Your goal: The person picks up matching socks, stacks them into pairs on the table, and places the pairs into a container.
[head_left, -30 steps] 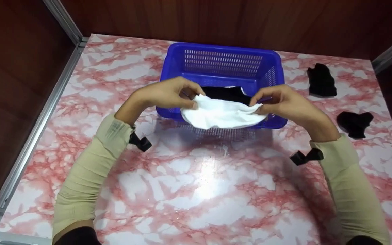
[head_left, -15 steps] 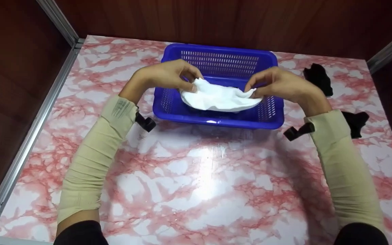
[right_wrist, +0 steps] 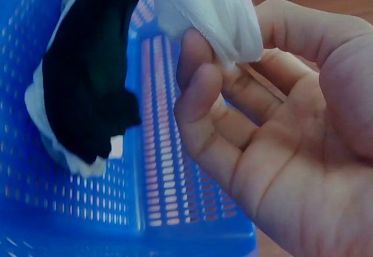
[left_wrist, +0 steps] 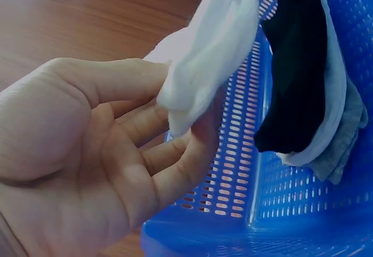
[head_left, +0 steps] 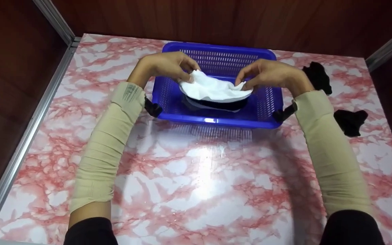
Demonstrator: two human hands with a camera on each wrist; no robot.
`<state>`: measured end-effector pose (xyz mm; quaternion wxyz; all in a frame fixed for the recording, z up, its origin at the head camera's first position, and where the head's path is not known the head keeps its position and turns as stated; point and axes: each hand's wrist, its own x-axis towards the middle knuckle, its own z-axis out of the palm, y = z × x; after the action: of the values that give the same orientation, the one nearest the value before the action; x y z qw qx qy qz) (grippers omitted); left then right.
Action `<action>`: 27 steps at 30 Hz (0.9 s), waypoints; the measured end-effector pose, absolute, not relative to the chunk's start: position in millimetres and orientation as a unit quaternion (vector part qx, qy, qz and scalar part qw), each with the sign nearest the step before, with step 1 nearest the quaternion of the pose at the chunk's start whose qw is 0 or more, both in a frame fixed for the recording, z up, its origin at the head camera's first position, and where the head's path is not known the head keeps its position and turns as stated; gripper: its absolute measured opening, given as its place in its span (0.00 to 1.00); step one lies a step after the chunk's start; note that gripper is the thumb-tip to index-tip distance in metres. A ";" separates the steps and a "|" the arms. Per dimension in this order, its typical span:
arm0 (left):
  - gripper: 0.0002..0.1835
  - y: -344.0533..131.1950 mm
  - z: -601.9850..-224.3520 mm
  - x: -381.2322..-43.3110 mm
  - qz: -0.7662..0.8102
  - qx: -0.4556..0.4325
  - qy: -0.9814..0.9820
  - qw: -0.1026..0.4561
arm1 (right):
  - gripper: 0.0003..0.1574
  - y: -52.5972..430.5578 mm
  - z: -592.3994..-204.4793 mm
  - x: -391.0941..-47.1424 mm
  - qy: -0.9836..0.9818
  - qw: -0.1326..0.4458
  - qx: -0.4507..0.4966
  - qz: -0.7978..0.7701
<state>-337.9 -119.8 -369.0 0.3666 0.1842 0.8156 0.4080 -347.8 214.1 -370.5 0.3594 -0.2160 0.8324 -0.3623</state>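
A white sock (head_left: 214,89) is stretched sideways over the blue plastic basket (head_left: 185,119). My left hand (head_left: 167,64) pinches its left end between thumb and fingers, and my right hand (head_left: 271,75) pinches the right end. Below it, inside the basket, lies a black sock (left_wrist: 297,64) on top of a white one (left_wrist: 333,111) and a grey one (left_wrist: 347,137). In the right wrist view the same black sock (right_wrist: 87,70) sits apart from the white cloth. The held sock partly hides this pile in the head view.
Two crumpled black socks, one farther back (head_left: 317,77) and one nearer (head_left: 350,122), lie on the table to the right of the basket. The red-and-white marbled tabletop (head_left: 196,177) is bounded by dark wooden panels (head_left: 216,20) at the back and sides.
Both hands have carried the white sock away from me, from over the basket's front rim to over its middle. The front rim and part of the pile beneath are now uncovered.
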 end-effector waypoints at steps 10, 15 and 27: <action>0.17 -109.8 -377.1 -354.5 0.370 0.141 0.824 0.406 | 0.10 206.4 -385.6 -367.5 0.832 0.407 -0.199 -0.321; 0.11 -102.3 -375.8 -364.6 0.330 0.125 0.832 0.427 | 0.14 201.3 -393.5 -375.1 0.836 0.414 -0.202 -0.298; 0.14 -87.9 -381.0 -367.0 0.231 0.121 0.860 0.439 | 0.23 200.9 -404.3 -376.3 0.846 0.410 -0.218 -0.261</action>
<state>-367.0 -87.9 -381.0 0.4386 0.1207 0.8600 0.2312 -376.3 200.9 -404.3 0.4099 -0.2184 0.8462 -0.2612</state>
